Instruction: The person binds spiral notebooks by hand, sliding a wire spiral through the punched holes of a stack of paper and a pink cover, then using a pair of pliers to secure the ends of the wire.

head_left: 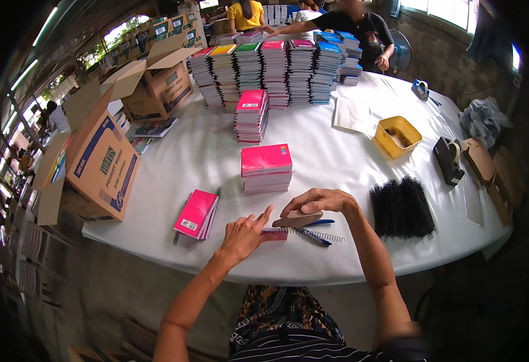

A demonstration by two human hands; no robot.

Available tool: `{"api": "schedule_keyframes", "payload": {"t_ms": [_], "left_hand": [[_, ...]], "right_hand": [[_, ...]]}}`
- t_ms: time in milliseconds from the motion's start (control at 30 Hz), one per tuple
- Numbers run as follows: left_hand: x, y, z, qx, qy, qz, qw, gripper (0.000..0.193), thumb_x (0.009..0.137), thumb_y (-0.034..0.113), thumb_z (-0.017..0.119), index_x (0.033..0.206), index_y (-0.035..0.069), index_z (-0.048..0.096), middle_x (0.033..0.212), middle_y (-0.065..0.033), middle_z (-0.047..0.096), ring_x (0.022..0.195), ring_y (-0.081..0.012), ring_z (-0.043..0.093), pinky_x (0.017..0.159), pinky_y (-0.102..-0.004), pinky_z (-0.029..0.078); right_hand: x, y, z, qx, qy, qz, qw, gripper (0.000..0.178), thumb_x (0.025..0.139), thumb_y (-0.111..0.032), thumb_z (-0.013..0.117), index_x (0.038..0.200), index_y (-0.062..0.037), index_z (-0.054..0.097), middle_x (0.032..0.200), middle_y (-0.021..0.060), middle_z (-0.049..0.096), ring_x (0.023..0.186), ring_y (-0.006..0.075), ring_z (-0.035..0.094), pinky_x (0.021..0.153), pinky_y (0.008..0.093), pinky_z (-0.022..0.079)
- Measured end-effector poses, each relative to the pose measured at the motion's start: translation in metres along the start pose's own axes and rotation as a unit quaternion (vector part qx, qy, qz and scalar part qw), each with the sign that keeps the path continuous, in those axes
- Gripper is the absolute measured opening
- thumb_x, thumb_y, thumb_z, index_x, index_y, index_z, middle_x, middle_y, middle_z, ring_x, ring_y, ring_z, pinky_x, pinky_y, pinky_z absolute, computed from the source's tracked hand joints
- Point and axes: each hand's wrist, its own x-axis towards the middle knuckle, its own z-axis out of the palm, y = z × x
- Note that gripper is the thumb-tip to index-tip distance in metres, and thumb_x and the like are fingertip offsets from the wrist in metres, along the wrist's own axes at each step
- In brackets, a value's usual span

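My left hand (243,237) lies at the near side of the table with its index finger stretched out. Its fingers are apart, beside a small pink notebook (274,234) that it partly covers. Just right of it, my right hand (321,201) is closed over a flat grey-brown slab (299,220), tilted above the notebook. Next to the notebook, a wire spiral coil (332,236) sticks out to the right. Blue-handled pliers (316,238) lie under my right hand. Pink spiral notebooks (197,212) rest left of my left hand. A pink notebook stack (267,169) stands just beyond my hands.
Black spiral coils (402,208) lie piled at right, near a yellow tub (398,136) and a tape dispenser (449,161). Open cardboard boxes (109,169) stand at left. Tall notebook stacks (274,73) line the back, where a person in black (367,36) reaches over.
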Motion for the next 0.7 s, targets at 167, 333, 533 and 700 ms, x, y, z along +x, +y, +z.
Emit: {"api": "schedule_keyframes", "payload": {"t_ms": [167,333,533,700], "left_hand": [[0.006,0.000,-0.009,-0.012,-0.029,-0.023,0.999,0.083,0.082,0.036,0.072,0.150,0.018,0.028,0.097,-0.0169,0.065,0.084,-0.0341,0.067,0.068,-0.0458,0.053],[0.004,-0.003,-0.007,-0.014,-0.005,-0.039,0.999,0.085,0.081,0.037,0.072,0.151,0.022,0.026,0.099,-0.0127,0.066,0.087,-0.0326,0.066,0.069,-0.0457,0.052],[0.002,-0.009,-0.006,0.017,0.022,-0.052,0.998,0.086,0.078,0.041,0.073,0.149,0.024,0.029,0.101,-0.0117,0.065,0.085,-0.0321,0.066,0.069,-0.0446,0.053],[0.004,-0.002,-0.017,-0.005,-0.015,-0.095,0.995,0.086,0.076,0.044,0.073,0.149,0.027,0.030,0.111,-0.0135,0.064,0.097,-0.0339,0.064,0.071,-0.0438,0.054]], "right_hand": [[0.004,0.001,0.000,0.003,0.013,0.053,0.999,0.052,0.089,-0.043,0.056,0.125,-0.0059,0.062,0.118,0.0152,0.065,0.111,0.0265,0.058,0.098,0.0370,0.042],[0.015,0.005,0.007,0.001,0.016,0.054,0.998,0.057,0.087,-0.047,0.057,0.125,-0.0051,0.062,0.119,0.0148,0.064,0.113,0.0264,0.057,0.100,0.0374,0.040],[0.029,0.005,0.008,-0.019,0.013,0.068,0.997,0.062,0.085,-0.051,0.058,0.125,-0.0034,0.062,0.120,0.0165,0.063,0.115,0.0272,0.055,0.102,0.0384,0.037],[0.024,0.013,0.005,0.058,0.035,0.013,0.998,0.057,0.087,-0.049,0.057,0.125,-0.0075,0.062,0.119,0.0144,0.065,0.114,0.0280,0.056,0.102,0.0387,0.038]]}}
